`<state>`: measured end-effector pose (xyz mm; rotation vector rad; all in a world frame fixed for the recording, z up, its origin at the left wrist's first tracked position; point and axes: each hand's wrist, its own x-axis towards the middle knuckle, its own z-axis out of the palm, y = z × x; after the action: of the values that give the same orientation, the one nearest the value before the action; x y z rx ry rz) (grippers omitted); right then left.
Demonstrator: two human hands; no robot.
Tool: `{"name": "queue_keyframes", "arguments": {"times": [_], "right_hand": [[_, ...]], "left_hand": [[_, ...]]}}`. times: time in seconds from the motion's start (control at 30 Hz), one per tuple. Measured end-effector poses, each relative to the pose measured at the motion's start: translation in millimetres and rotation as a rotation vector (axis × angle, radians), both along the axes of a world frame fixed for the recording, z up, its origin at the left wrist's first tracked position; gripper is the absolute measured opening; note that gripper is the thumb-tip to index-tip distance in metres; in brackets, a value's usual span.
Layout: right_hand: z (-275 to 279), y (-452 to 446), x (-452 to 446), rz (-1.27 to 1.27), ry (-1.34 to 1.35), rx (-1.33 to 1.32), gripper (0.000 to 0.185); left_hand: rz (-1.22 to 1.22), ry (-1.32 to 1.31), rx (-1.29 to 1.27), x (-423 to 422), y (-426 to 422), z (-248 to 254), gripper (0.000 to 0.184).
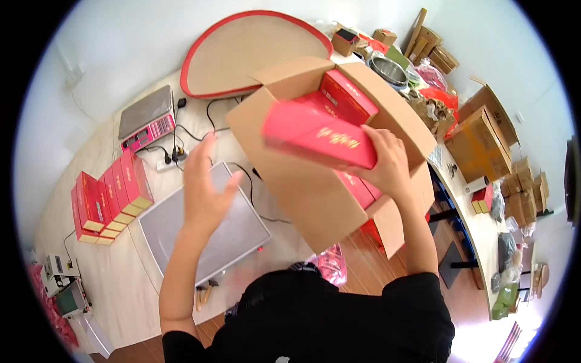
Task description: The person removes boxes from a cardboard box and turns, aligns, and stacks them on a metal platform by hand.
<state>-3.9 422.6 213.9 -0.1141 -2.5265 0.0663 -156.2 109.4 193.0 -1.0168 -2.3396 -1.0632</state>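
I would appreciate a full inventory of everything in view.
carton: one, brown, centre
packed boxes: several, red, inside carton
raised box: one, red, above carton
grouped boxes: several, red, on table
scale: one, grey and pink, back left
power strip: one, white, near scale
panel: one, grey, beside carton
board: one, beige, red rim, top centre
bowl: one, silver, upper right
other cartons: several, brown, right
plastic bag: one, pink, near carton
shirt: one, black, bottom
left hand: one, bare, over panel
right hand: one, bare, holding raised box

Left hand [204, 198] empty and splayed; right hand [389, 162] curled
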Motion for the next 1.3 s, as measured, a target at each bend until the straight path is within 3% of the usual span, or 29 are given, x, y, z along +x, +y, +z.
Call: {"name": "queue_keyframes", "arguments": {"times": [0.07,0.2,0.27,0.4,0.47,0.6,0.7,0.77,0.83,0.93,1.0,1.13,1.2,1.3], "right_hand": [[-22.6,43.8,-16.3,-0.206,0.054,-0.063,0.079],[-91.2,126.3,-73.7,-0.436,0.009,-0.068,0.081],[-121.3,153.0,-110.2,-0.561,-0.073,-0.066,0.078],[-181.9,192.5,-179.4,-0.588,0.008,-0.031,0.066],[-201.8,202.7,-199.9,-0.477,0.084,0.099,0.054],[-206.1,204.6,-210.0,-0.536,0.115,0.024,0.046],[-202.2,207.6,-195.4,-0.392,0.238,0.003,0.041],[-194.6,207.3,-175.6,-0.420,0.160,-0.069,0.037],[-180.1,185.9,-171.2,-0.426,0.159,-0.196,0.039],[-178.2,152.4,-186.7,-0.175,0.215,-0.320,0.030],[-166.6,105.7,-207.9,-0.156,0.146,-0.362,0.031],[-129.6,-25.4,-250.3,0.251,0.128,-0.274,0.029],[-140.9,-86.9,-275.7,0.385,0.070,-0.404,0.031],[-144.4,-202.0,-306.5,0.542,-0.095,-0.601,0.031]], "left_hand": [[0.061,-0.190,0.142,-15.6,-29.4,-15.2,0.061],[0.237,-0.566,0.168,-13.9,-98.8,-96.2,0.043],[0.294,-0.725,0.124,7.2,-119.0,-112.8,0.039],[0.384,-0.875,0.122,39.8,-146.5,-134.4,0.036],[0.411,-0.935,0.160,51.3,-156.3,-142.8,0.035],[0.493,-1.001,0.204,69.5,-164.2,-150.0,0.033],[0.482,-1.058,0.285,73.6,-174.8,-172.1,0.033],[0.479,-1.074,0.334,84.3,-180.8,-182.2,0.034],[0.515,-1.059,0.351,77.5,-186.9,-176.9,0.034],[0.573,-1.014,0.404,67.6,-207.0,-168.4,0.031],[0.627,-0.944,0.420,59.3,-224.1,-150.6,0.029],[0.713,-0.779,0.523,47.0,-296.8,-167.0,0.027],[0.805,-0.684,0.592,40.3,-343.2,-174.0,0.027],[0.930,-0.746,0.695,22.0,-416.9,-167.1,0.033]]}}
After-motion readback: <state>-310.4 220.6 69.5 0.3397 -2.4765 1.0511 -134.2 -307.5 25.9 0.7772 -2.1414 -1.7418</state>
